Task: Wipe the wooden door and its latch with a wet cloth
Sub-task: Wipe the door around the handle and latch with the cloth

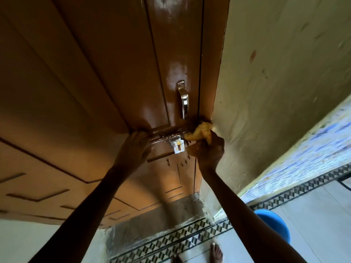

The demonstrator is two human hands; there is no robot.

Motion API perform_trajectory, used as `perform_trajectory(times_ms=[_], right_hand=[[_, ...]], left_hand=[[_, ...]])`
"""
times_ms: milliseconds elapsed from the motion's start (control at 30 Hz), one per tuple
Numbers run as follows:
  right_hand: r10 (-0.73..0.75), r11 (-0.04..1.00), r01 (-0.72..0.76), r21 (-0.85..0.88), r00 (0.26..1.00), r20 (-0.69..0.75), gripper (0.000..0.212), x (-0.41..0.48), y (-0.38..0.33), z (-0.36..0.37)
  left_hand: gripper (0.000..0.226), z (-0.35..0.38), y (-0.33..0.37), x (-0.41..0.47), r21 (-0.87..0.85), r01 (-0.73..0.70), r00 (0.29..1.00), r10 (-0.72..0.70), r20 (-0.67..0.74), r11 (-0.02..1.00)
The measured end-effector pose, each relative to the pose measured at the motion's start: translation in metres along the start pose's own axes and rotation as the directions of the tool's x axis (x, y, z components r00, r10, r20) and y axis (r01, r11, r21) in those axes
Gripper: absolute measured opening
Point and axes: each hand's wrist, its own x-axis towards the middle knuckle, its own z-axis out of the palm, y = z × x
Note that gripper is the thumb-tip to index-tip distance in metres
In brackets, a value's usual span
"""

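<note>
The right hand [209, 151] squeezes the yellow cloth [201, 132] on the latch [171, 139], at the door [114, 73] edge. The left hand [133, 149] touches the other end (holding it? I cannot tell). The door above looks wet already; the latch seems half done.

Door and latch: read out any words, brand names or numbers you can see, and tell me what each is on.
No text can be read.
The white tag at the latch bears only an orange mark and no legible letters.
The door, handle and cloth show no writing.
</note>
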Motion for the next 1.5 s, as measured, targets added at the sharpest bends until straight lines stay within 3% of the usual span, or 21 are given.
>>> perform_trajectory(times_ms=[233, 467, 600, 733, 967, 1067, 1133, 1233, 1333, 1367, 1433, 1500], right_hand=[[-0.030, 0.998, 0.031, -0.052, 0.999, 0.013, 0.042, -0.024, -0.019, 0.055], [-0.206, 0.948, 0.217, -0.235, 0.976, 0.068, 0.038, -0.013, 0.006, 0.047], [-0.261, 0.906, 0.276, -0.320, 0.961, 0.089, 0.039, -0.013, 0.000, 0.047], [-0.355, 0.831, 0.390, -0.397, 0.921, 0.162, 0.041, -0.018, -0.009, 0.054], [-0.485, 0.763, 0.556, -0.330, 0.829, 0.278, 0.047, -0.021, -0.005, 0.046], [-0.326, 0.863, 0.382, -0.332, 0.921, 0.212, 0.054, -0.008, 0.002, 0.036], [-0.288, 0.866, 0.336, -0.370, 0.941, 0.180, 0.046, -0.017, -0.008, 0.050], [-0.337, 0.851, 0.393, -0.348, 0.918, 0.210, 0.046, -0.046, -0.020, 0.067], [-0.444, 0.797, 0.543, -0.265, 0.824, 0.352, 0.054, -0.052, -0.008, 0.051], [-0.420, 0.826, 0.510, -0.240, 0.841, 0.341, 0.051, -0.043, -0.002, 0.043], [-0.255, 0.921, 0.308, -0.237, 0.939, 0.230, 0.040, -0.017, 0.003, 0.034], [-0.157, 0.946, 0.200, -0.255, 0.971, 0.178, 0.039, -0.008, 0.000, 0.039]], left_hand=[[0.022, 0.000, -0.017, 0.005, -0.025, -0.089, 0.996, 0.089, 0.009, 0.996], [0.049, 0.008, -0.027, 0.001, -0.081, -0.154, 0.988, 0.155, 0.004, 0.985], [0.066, 0.006, -0.032, -0.002, -0.097, -0.101, 0.993, 0.094, -0.066, 0.990], [0.043, -0.002, -0.048, 0.003, 0.233, -0.179, 0.953, 0.227, -0.201, 0.956], [0.045, 0.011, -0.077, 0.008, 0.521, -0.298, 0.865, 0.457, -0.208, 0.800], [0.046, 0.014, -0.080, 0.010, 0.547, -0.300, 0.845, 0.484, -0.227, 0.781], [0.047, 0.016, -0.079, 0.011, 0.557, -0.287, 0.834, 0.489, -0.254, 0.779], [0.052, 0.018, -0.080, 0.011, 0.577, -0.279, 0.822, 0.501, -0.270, 0.768], [0.054, 0.020, -0.082, 0.012, 0.581, -0.272, 0.814, 0.505, -0.286, 0.767], [0.054, 0.021, -0.082, 0.011, 0.578, -0.270, 0.815, 0.502, -0.289, 0.770], [0.055, 0.023, -0.082, 0.010, 0.569, -0.264, 0.819, 0.493, -0.294, 0.779], [0.055, 0.025, -0.081, 0.010, 0.567, -0.270, 0.813, 0.500, -0.298, 0.778]])
